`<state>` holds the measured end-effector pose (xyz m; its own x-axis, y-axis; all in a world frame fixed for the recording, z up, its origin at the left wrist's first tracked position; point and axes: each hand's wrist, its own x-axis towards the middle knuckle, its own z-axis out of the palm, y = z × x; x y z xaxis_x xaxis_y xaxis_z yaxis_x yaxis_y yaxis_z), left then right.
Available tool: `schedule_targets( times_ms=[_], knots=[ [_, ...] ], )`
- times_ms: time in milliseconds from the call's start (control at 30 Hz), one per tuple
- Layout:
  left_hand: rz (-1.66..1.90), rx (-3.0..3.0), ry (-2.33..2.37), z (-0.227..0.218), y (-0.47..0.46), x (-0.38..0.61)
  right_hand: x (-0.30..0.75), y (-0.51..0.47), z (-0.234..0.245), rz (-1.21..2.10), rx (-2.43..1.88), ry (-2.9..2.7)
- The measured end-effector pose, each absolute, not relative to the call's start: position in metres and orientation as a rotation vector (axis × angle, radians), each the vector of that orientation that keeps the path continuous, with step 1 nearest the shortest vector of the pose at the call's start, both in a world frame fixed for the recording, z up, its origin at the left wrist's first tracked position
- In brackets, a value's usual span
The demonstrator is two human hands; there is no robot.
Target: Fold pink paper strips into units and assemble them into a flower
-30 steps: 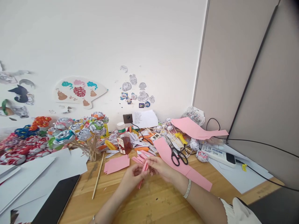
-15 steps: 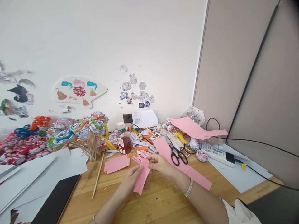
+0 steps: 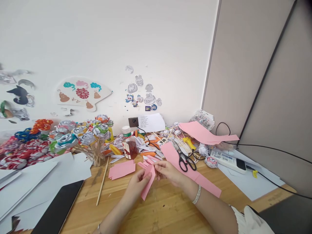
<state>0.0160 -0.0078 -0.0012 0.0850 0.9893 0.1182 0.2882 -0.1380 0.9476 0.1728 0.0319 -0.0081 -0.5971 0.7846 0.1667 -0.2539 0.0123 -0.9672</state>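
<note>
A small pink paper piece is held between both hands just above the wooden desk. My left hand pinches its lower left side with closed fingers. My right hand pinches its upper right edge, a silver bracelet on the wrist. A stack of pink squares lies just left of the hands, and folded pink pieces lie behind them. A long pink strip runs under black-handled scissors to the right.
Paper roses on sticks crowd the back left. A wooden skewer, white sheets and a dark tablet lie left. A glue bottle, a power strip and cables sit at the back and right.
The pink piece went from a narrow folded strip to an opened wider flap, then was drawn closer between both hands. The view shifted slightly.
</note>
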Motion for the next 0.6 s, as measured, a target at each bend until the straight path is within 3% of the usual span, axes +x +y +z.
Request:
schedule_targets(
  times_ms=[600],
  knots=[
    [1.071,1.646,1.362,-0.0069,-0.0081,0.0177,0.165,0.0286,-0.0143,1.534,-0.744,-1.482]
  ],
)
